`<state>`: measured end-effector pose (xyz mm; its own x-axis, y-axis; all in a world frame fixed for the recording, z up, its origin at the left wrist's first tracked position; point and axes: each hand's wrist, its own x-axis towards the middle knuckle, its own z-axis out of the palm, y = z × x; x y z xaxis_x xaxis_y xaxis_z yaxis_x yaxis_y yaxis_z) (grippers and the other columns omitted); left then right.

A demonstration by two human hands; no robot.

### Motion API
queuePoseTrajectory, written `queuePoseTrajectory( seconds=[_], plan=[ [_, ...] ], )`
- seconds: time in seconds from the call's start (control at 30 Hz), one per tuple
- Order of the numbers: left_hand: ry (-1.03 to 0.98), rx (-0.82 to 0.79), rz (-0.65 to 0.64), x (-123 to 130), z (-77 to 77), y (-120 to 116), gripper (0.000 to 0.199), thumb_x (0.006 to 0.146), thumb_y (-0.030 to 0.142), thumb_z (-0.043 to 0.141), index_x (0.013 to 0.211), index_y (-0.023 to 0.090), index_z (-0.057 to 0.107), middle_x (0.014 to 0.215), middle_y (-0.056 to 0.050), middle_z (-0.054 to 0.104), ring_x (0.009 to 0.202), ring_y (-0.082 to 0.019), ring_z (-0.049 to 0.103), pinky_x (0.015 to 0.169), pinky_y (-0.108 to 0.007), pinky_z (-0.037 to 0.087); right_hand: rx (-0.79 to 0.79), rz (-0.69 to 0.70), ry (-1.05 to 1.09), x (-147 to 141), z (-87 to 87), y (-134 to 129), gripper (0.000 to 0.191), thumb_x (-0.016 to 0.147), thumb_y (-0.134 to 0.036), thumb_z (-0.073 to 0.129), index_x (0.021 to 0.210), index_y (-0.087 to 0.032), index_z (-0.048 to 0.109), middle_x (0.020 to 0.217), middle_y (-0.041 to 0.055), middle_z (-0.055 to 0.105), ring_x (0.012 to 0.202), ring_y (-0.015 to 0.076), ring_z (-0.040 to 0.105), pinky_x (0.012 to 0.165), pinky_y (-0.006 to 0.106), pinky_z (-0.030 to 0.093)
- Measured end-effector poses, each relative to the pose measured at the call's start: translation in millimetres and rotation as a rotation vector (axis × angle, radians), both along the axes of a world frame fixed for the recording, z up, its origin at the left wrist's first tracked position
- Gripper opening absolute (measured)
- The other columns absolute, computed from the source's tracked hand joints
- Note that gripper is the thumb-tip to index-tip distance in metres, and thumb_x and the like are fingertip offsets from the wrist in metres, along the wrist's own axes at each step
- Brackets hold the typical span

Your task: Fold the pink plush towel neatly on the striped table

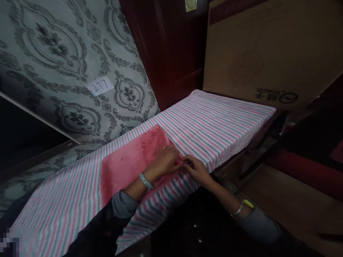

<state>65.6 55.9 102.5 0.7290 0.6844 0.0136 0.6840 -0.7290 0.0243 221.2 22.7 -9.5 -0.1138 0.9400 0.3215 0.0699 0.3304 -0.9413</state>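
Observation:
A pink plush cloth (128, 157) lies roughly as a rectangle on a striped sheet (211, 125) in pink, grey and white. My left hand (166, 160), with a pale bangle at the wrist, rests over the cloth's right edge, its fingers curled on the fabric. Close beside it, my right hand (195, 170) pinches the near right corner of the cloth between thumb and fingers. The two hands almost meet along that edge. My left palm and what lies beneath it are hidden.
Patterned wallpaper with a paper label (100, 85) marked 277 borders the far left side. Behind the covered surface stand a dark red panel (177, 46) and a large cardboard box (268, 53). At the right, a wooden surface (294, 189) sits lower.

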Motion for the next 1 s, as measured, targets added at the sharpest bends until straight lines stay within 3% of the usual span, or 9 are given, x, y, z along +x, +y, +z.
queuePoseTrajectory(
  seconds=[0.13,0.3,0.47,0.63,0.77,1.0],
  plan=[
    [-0.077,-0.041,-0.049,-7.6,2.2,-5.3,0.013,0.087,0.03,0.059,0.081,0.019,0.056,0.083,-0.004,0.06,0.085,-0.022,0.052,0.081,-0.036,0.037,0.065,0.023,-0.042,-1.7,0.6,3.0,0.01,0.084,-0.026,0.056,0.092,-0.022,0.061,0.079,0.0,0.063,0.067,0.0151,0.058,0.063,0.027,0.045],
    [-0.275,-0.135,0.002,-24.7,2.1,-5.1,0.023,0.089,0.036,0.058,0.074,0.019,0.052,0.076,-0.001,0.055,0.08,-0.018,0.05,0.079,-0.033,0.037,0.177,0.063,-0.051,-8.4,5.8,11.0,0.008,0.086,-0.024,0.056,0.092,-0.022,0.061,0.087,0.0026,0.065,0.08,0.0171,0.061,0.073,0.029,0.048],
    [-0.388,-0.183,0.036,-35.6,5.6,-10.3,0.01,0.088,0.03,0.058,0.09,0.02,0.06,0.089,-0.003,0.06,0.089,-0.02,0.053,0.086,-0.034,0.039,0.279,0.094,-0.039,-15.6,8.6,22.6,0.011,0.089,-0.026,0.055,0.096,-0.022,0.062,0.093,0.0048,0.066,0.087,0.0184,0.063,0.078,0.032,0.05],
    [-0.432,-0.195,0.051,-43.5,4.2,-12.4,0.009,0.085,0.026,0.059,0.091,0.02,0.063,0.094,-0.005,0.065,0.096,-0.022,0.054,0.091,-0.038,0.038,0.299,0.037,-0.011,-15.7,9.4,35.4,0.024,0.087,-0.025,0.056,0.11,-0.023,0.061,0.112,0.0081,0.063,0.088,0.018,0.062,0.077,0.032,0.052],
    [-0.434,-0.196,0.07,-46.0,3.4,-12.9,0.01,0.085,0.027,0.059,0.091,0.02,0.064,0.093,-0.005,0.066,0.095,-0.022,0.054,0.093,-0.04,0.038,0.247,-0.019,-0.042,-12.4,9.0,48.2,0.023,0.085,-0.018,0.053,0.106,-0.023,0.061,0.113,0.0069,0.063,0.076,0.0139,0.061,0.068,0.028,0.051],
    [-0.416,-0.199,0.059,-45.4,8.0,-14.8,0.01,0.086,0.03,0.059,0.085,0.02,0.062,0.093,-0.005,0.065,0.096,-0.022,0.053,0.094,-0.039,0.038,0.326,0.093,-0.134,-11.8,5.6,68.7,0.032,0.08,-0.009,0.047,0.103,-0.022,0.063,0.109,0.006,0.067,0.088,0.0163,0.063,0.08,0.032,0.051]
  ],
)
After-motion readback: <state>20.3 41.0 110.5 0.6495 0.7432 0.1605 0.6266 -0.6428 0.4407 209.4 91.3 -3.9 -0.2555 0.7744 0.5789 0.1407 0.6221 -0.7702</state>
